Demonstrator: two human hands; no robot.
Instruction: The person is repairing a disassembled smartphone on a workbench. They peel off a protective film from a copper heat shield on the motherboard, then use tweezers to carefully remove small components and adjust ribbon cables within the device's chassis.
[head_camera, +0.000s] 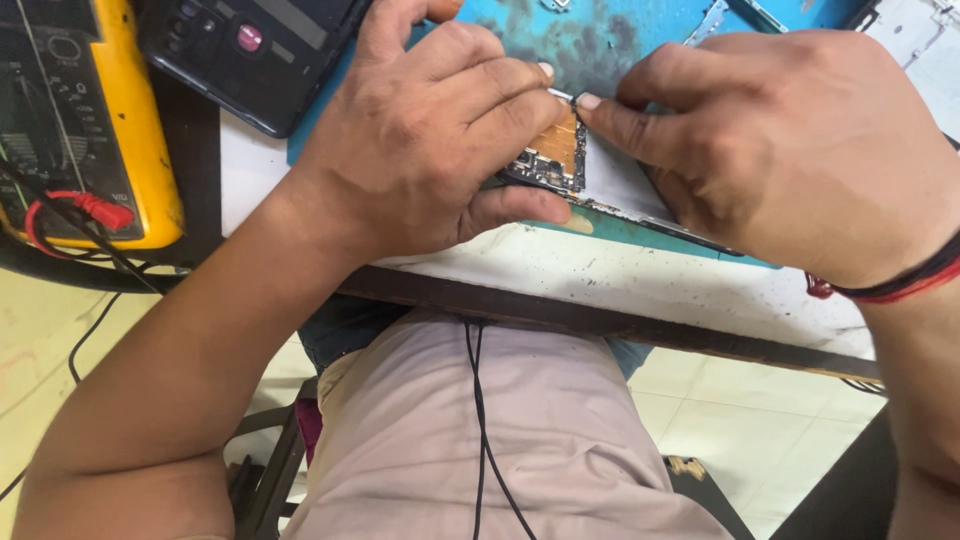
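My workbench runs across in front of me, white and scuffed, with a stained blue mat laid on it. At the far left stands a yellow meter with a red lead clip, and beside it a dark phone lies partly on the mat. On the mat near the bench edge lies the opened phone, its back already off, so the copper foil and the dark circuit board are bare. My left hand is curled around its top end, thumb under, fingers pressing on the board. My right hand rests over the rest of the phone, forefinger and thumb pinched shut on a thin metal tool whose tip meets the top edge. I judge the opening is done and the work on the board is under way, nothing lifted out yet.
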